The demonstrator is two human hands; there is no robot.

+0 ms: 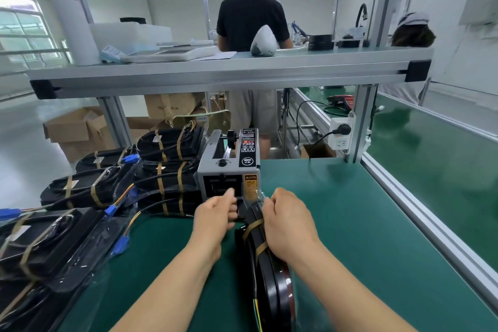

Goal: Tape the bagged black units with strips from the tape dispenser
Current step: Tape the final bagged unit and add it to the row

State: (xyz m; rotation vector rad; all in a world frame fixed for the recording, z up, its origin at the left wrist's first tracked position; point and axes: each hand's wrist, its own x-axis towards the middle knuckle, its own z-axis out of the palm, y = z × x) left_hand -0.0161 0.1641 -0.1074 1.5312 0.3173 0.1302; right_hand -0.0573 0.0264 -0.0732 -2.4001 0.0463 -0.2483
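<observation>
Fingers of the left hand curl at the outlet of the tape dispenser; whether they already pinch a strip is hidden. Fingers of the right hand wrap the bagged black unit, stood on edge on the green counter just before the dispenser. Best to draw the strip out straight, keep the bag taut, and lay it parallel to the tan band. Taped units stack behind, to the left.
</observation>
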